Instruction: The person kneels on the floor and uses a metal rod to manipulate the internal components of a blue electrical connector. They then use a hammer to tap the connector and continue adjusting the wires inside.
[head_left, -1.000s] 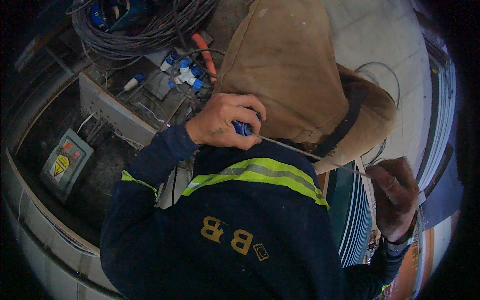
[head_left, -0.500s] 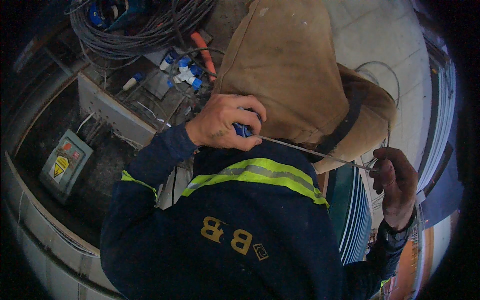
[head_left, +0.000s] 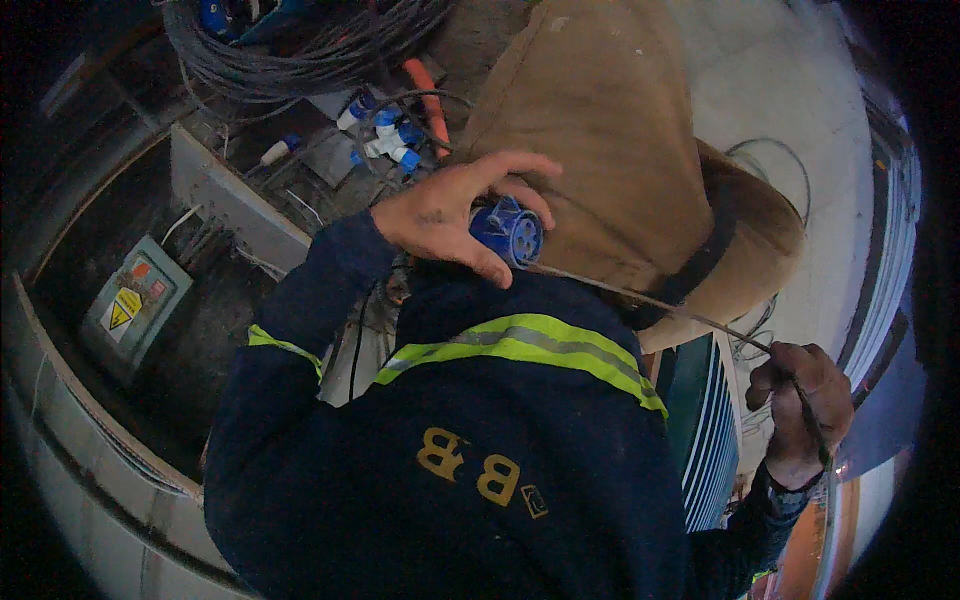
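the left hand [head_left: 435, 215] holds a blue connector [head_left: 497, 232] loosely in front of the brown trousers [head_left: 600, 130], the thumb under its lower edge, the curled fingers along its upper side and the index finger stretched out above it, with its holed round face turned away from the palm. a thin strand [head_left: 690, 316] slants from beside the connector's lower edge to the right hand [head_left: 792, 432], whose fingers are closed on it, though the dim view leaves it unclear whether it is a cord.
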